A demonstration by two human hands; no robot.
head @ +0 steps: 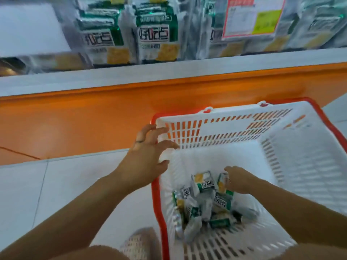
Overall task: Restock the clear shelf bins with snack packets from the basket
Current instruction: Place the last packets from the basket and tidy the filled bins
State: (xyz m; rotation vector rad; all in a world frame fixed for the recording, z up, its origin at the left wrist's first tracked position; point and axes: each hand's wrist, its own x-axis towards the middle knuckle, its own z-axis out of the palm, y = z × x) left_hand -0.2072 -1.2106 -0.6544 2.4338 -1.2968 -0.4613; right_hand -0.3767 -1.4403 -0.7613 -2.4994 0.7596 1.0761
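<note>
A white slotted basket (293, 166) with a red rim stands on the floor below the shelf. Several green-and-white snack packets (204, 201) lie heaped in its near left corner. My right hand (237, 182) is down inside the basket with its fingers curled round a packet (222, 182) at the top of the heap. My left hand (148, 158) hovers over the basket's left rim, fingers spread and holding nothing. Above, clear shelf bins (131, 34) hold larger packets of the same green-and-white design.
A grey shelf ledge (169, 72) with an orange base panel (84, 117) runs across the view between bins and floor. A red-bordered price label (251, 15) hangs on a bin at the upper right. My shoe (139, 243) rests on light floor tiles beside the basket.
</note>
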